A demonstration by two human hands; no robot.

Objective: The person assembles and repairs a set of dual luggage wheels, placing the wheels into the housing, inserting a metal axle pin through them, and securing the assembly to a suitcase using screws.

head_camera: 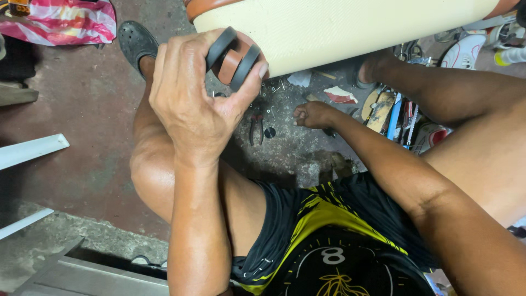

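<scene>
Left hand [192,104] gripping twin-wheel caster [234,59] just below cream panel [339,27], right hand [313,115] loosely curled, empty, near pliers [256,127] on floor

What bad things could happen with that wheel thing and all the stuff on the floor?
1. The left hand pinches the black and brown wheel only with its fingertips, so it might slip and drop.
2. The right hand reaches low among small screws near the pliers; it could get scratched.
3. Tiny screws on the rough floor could easily roll away.
</scene>
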